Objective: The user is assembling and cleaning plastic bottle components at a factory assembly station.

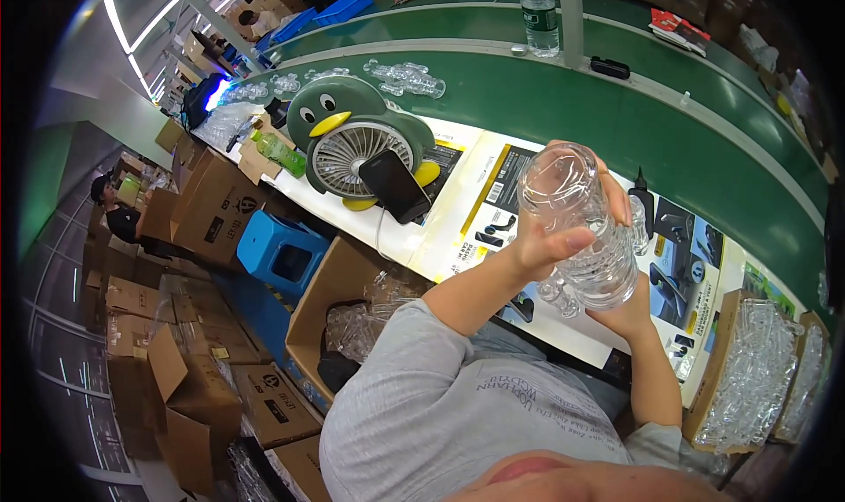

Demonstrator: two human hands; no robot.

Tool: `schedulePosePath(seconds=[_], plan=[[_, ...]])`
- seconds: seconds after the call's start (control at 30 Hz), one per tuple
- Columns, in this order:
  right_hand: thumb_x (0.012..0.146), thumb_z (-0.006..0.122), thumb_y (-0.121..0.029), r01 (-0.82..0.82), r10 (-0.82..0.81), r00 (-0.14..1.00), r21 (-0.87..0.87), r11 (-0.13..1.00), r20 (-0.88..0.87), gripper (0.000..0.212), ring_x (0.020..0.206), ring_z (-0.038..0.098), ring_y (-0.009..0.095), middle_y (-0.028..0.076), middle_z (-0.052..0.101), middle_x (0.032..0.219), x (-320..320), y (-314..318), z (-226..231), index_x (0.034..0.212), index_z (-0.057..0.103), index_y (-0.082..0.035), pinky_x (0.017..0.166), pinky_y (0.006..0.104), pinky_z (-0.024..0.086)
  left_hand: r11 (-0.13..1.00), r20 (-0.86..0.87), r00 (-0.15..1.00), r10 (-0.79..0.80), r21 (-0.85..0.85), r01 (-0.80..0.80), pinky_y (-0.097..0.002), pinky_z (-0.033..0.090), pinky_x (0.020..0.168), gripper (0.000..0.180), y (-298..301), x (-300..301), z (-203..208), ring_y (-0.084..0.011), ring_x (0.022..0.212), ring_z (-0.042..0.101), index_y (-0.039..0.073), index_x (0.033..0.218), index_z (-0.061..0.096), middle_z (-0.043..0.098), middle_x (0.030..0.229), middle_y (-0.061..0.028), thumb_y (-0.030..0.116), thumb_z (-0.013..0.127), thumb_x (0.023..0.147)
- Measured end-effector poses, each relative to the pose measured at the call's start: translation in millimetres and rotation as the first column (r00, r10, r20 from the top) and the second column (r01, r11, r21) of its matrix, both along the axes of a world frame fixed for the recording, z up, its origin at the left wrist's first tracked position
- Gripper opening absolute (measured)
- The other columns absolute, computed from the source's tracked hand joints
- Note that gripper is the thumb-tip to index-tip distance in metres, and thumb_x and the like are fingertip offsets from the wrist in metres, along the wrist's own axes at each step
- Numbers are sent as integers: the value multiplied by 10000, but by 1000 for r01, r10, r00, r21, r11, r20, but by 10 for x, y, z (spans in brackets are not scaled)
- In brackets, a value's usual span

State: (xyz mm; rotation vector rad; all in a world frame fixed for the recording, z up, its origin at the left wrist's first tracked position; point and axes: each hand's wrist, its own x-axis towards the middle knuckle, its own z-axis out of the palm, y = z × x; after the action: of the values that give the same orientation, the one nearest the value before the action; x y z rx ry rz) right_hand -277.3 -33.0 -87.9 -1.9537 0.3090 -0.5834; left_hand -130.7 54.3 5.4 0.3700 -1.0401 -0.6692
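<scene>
A large clear plastic bottle [581, 198], moulded with bulges and small rounded knobs, is held up over the workbench in both hands. My left hand [563, 238] is closed around its upper part, thumb across the near side and fingers over the far side. My right hand [623, 313] is at its lower end; its fingers are mostly hidden behind the clear plastic. Beyond the bottle, a black pointed tool [641, 198] stands close to the belt's edge.
A green penguin-shaped fan [352, 132] with a phone [393, 185] leaning on it stands left on the flattened printed cartons. Similar clear bottles [407, 77] lie on the green conveyor belt [493, 88]. An open carton [744, 379] of clear pieces is right; a blue stool [280, 251] is left.
</scene>
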Motion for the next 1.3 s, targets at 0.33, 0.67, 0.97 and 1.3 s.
schedulePosePath(seconds=[0.33, 0.67, 0.97, 1.3], plan=[[537, 802, -168, -176, 175, 984, -14, 984, -34, 446, 754, 631, 176, 106, 654, 835, -74, -184, 114, 894, 616, 22, 709, 293, 486, 989, 192, 977, -87, -104, 109, -392, 462, 789, 608, -5, 37, 16, -265, 864, 565, 60, 1086, 348, 550, 860, -154, 137, 740, 629], [687, 664, -33, 379, -309, 918, -315, 870, 250, 538, 1061, 497, 242, 117, 494, 1162, 73, -472, -183, 1183, 454, -43, 886, 329, 403, 861, 831, 306, 465, -343, -376, -394, 412, 880, 564, -372, 305, 346, -304, 1008, 537, 68, 1125, 501, 556, 1079, -115, 194, 764, 642], [717, 557, 52, 439, -347, 892, -370, 819, 290, 387, 968, 520, 230, 113, 518, 1106, 123, -515, -217, 1094, 510, -24, 829, 300, 417, 656, 897, -430, 100, -384, -649, -421, 342, 959, 552, -1483, 1849, -738, -276, 1066, 492, 131, 1151, 446, 540, 1058, -71, 131, 690, 656], [705, 532, 65, 483, -381, 872, -414, 771, 308, 353, 940, 525, 251, 118, 540, 1070, 118, -576, -253, 1048, 533, -23, 799, 303, 428, 491, 757, -433, -489, -171, -854, -549, 271, 1004, 567, -1776, 2329, -1243, -252, 1174, 433, 147, 1231, 383, 505, 1191, -69, 119, 600, 707]])
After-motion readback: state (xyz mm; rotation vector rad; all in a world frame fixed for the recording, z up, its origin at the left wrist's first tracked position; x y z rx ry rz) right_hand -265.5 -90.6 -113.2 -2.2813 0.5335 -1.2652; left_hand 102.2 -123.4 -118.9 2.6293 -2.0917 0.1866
